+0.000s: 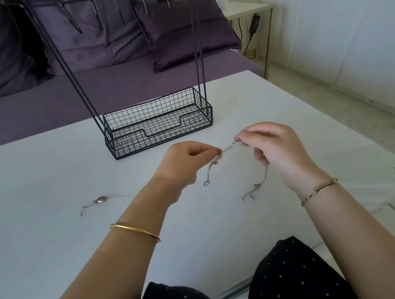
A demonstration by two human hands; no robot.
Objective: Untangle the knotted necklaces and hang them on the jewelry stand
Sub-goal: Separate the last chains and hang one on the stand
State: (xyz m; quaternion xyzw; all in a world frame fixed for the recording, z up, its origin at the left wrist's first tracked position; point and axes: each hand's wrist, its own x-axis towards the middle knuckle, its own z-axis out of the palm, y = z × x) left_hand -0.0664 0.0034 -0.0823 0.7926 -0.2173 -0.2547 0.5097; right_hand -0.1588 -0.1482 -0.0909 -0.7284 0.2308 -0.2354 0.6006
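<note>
Hands near together, raised over tabletop (52, 247): left hand (188, 161) and right hand (275, 148) each pinching knotted necklaces (228, 147), short span taut between.

Loose ends (206, 182) dangling toward 6 o'clock.

Second necklace (101, 200) lying at 9 o'clock of hands.

Jewelry stand (139, 142) at 12 o'clock, nothing hung on visible hooks.

Risk of tightening knot or snapping thin chain through hard outward pull; of dropping tangle through slipping pinch.

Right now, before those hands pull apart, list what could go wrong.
1. The left hand and right hand pinch the knotted chains taut between them. Pulling outward could tighten the knot or snap a fine link.
2. The loose clasp ends hang down toward the table and may snag on each other.
3. The pendant necklace lies beside the left forearm, which could sweep it aside.
</note>
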